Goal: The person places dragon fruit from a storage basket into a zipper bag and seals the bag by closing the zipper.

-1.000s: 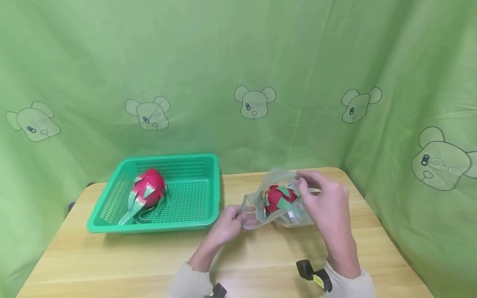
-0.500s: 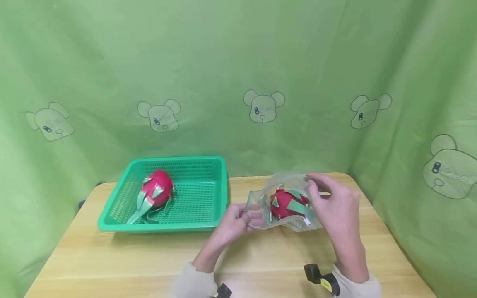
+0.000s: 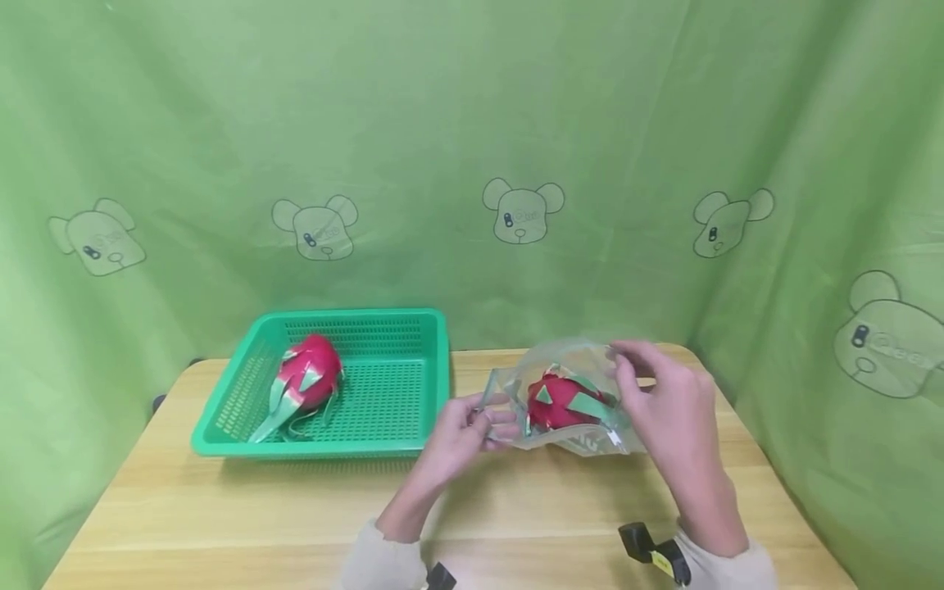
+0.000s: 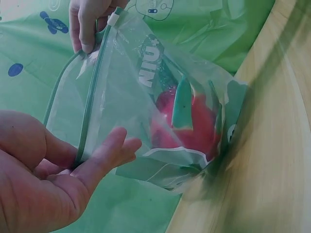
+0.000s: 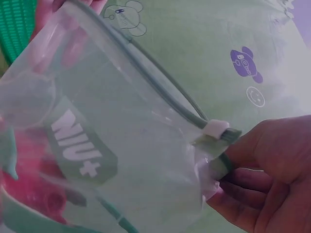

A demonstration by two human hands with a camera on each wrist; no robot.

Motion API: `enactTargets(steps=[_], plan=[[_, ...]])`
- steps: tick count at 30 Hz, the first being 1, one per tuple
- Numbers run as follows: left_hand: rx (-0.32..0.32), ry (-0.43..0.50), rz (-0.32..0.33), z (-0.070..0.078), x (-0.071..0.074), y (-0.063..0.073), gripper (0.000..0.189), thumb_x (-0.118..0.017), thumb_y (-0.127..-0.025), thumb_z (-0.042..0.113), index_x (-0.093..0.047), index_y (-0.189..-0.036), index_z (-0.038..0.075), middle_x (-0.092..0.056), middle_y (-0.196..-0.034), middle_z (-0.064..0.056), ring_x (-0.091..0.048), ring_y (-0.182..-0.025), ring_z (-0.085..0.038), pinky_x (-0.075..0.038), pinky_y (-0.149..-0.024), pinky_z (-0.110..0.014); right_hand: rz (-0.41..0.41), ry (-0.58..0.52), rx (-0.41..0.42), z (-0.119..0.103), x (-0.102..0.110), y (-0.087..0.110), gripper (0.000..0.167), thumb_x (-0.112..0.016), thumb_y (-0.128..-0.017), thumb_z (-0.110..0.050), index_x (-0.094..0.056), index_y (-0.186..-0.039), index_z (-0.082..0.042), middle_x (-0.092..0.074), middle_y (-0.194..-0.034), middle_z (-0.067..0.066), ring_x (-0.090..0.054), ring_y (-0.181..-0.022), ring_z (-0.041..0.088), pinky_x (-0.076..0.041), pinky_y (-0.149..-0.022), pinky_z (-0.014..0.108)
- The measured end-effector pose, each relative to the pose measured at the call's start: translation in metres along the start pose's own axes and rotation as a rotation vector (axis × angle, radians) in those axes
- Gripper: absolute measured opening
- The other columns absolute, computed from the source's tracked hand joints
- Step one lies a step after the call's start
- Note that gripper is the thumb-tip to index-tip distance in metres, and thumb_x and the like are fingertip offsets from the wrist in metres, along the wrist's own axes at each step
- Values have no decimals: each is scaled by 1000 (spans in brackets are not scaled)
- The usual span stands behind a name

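Note:
A clear zip bag (image 4: pixel 126 92) with a green-edged mouth holds a red dragon fruit (image 3: pixel 555 401) with green scales, low in the bag near the table. My left hand (image 3: pixel 468 430) pinches one end of the mouth between thumb and fingers, with some fingers spread behind the film. At the opposite end, my right hand (image 3: pixel 667 401) grips the bag's corner beside a white slider (image 5: pixel 216 128). The mouth gapes between the two hands. White "NIU+" lettering (image 5: pixel 75 141) marks the bag's side.
To the left, a green perforated basket (image 3: pixel 435 369) stands on the wooden table (image 3: pixel 295 516), with a second dragon fruit (image 3: pixel 310 373) inside at its left. A green curtain (image 3: pixel 413 123) printed with bear heads hangs behind and at the sides.
The bag's mouth has changed shape, and the dragon fruit inside now shows lying more lengthwise. Both hands keep their hold. The whole head view shifted early on; the basket stays put.

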State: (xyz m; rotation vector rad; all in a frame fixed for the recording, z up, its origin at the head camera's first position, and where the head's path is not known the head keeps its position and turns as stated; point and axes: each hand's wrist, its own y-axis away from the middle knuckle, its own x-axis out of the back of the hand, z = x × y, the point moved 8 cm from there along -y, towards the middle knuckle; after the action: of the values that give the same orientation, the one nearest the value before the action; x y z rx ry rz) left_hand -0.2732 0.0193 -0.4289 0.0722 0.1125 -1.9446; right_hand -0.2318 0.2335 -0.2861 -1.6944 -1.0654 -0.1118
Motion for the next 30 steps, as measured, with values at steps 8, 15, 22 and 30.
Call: enactTargets(steps=[8,15,22,30], plan=[[-40,19,19,8,-4,2,37,-40,-103,-10,-51,-139,-16,-65,-122,-35,-72,-104,-41,-62,-79,-36,-33,52,60,-7,4,-13,18,-69,-88,8,-76,-104,1,-77,-91,16,-74,-72,33,-38,-46,9],[-74,48,31,19,-12,4,38,-40,-102,-11,-52,-138,-15,-66,-121,-34,-72,-102,-41,-62,-79,-37,-39,65,90,-13,14,-21,18,-70,-88,9,-74,-105,3,-76,-91,20,-74,-66,34,-41,-45,6],[-93,93,41,27,-10,4,39,-40,-102,-11,-50,-139,-16,-66,-121,-33,-71,-103,-43,-62,-80,-41,-57,59,104,-17,20,-31,19,-69,-88,10,-75,-104,3,-76,-92,19,-74,-70,35,-42,-54,2],[-98,93,39,38,-10,2,39,-40,-102,-10,-50,-140,-15,-66,-122,-33,-71,-103,-43,-62,-78,-38,-94,97,96,-17,24,-37,19,-69,-89,7,-75,-107,2,-76,-94,19,-74,-74,36,-51,-61,9]])
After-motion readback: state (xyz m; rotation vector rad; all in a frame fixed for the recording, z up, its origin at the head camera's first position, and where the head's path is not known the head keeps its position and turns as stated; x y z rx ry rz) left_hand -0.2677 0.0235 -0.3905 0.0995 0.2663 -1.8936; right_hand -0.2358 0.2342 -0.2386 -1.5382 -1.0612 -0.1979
